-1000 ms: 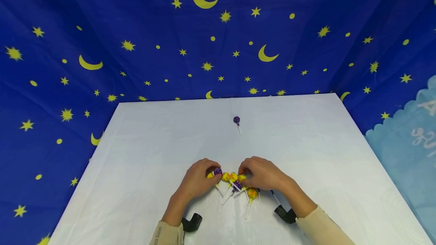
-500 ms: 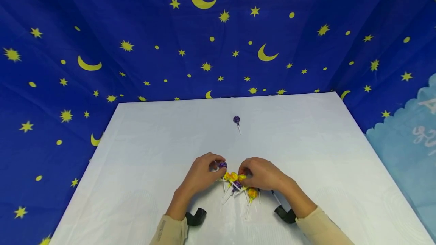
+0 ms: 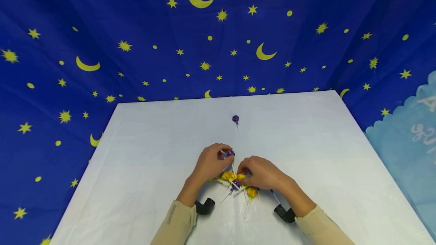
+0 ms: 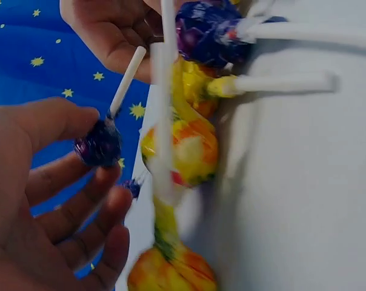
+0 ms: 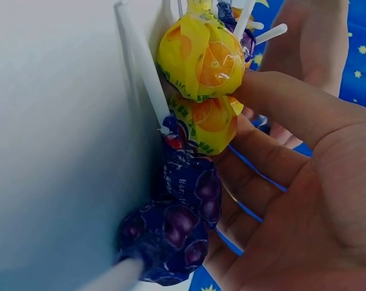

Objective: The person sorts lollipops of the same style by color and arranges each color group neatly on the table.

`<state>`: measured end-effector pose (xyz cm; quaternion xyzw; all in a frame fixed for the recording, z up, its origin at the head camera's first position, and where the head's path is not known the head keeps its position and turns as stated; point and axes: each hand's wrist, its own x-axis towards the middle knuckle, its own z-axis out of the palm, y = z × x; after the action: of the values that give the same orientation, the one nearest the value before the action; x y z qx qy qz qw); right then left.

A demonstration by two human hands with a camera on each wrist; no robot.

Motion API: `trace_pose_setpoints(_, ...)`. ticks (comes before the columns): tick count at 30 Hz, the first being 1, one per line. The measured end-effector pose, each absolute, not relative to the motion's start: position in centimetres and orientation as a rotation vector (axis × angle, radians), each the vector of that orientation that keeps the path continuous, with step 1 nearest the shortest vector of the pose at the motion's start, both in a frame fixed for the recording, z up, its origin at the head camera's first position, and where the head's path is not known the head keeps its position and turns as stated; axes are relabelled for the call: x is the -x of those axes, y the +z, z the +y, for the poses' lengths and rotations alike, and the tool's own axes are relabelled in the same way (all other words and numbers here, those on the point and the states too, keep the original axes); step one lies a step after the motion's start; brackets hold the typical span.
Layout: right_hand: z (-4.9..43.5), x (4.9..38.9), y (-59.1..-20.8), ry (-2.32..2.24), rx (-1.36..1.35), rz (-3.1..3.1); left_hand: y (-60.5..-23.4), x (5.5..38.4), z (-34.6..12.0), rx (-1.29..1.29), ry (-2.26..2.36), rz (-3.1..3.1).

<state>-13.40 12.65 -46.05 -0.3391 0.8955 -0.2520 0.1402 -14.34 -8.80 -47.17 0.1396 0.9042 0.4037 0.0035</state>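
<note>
My left hand [image 3: 212,162] pinches a purple-wrapped lollipop [image 4: 99,143] by its round head, raised above the far side of a small pile; its white stick points up in the left wrist view. My right hand [image 3: 261,172] stays at the pile's right side, with thumb and fingertips curled about a yellow lollipop [image 5: 210,121] that has orange-slice print. Close below those fingers in the right wrist view is another purple lollipop [image 5: 171,233]. More yellow lollipops [image 3: 252,192] lie in the pile, sticks mostly toward me. The right palm hides part of the pile in the head view.
A single purple lollipop [image 3: 235,118] lies farther back on the white table [image 3: 163,131]. Black wrist camera mounts [image 3: 206,206] stick out beside both forearms. A blue cloth [image 3: 218,25] with moons and stars hangs around the table's back and sides.
My left hand has lifted the purple lollipop and carried it away from me and to the right, from the pile's left end. The right hand has barely moved.
</note>
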Motion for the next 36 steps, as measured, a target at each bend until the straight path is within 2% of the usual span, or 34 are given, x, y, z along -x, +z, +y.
trace_pose_setpoints(17, 12.5, 13.4, -46.4, -0.736, 0.964, 2.585, -45.1, 17.6, -6.8, -0.258, 1.006, 2.923)
trace_pose_setpoints(36, 12.5, 13.3, -46.0, -0.738, 0.909, 2.586, -44.8, 21.6, -7.0, -0.27, 0.978, 2.955)
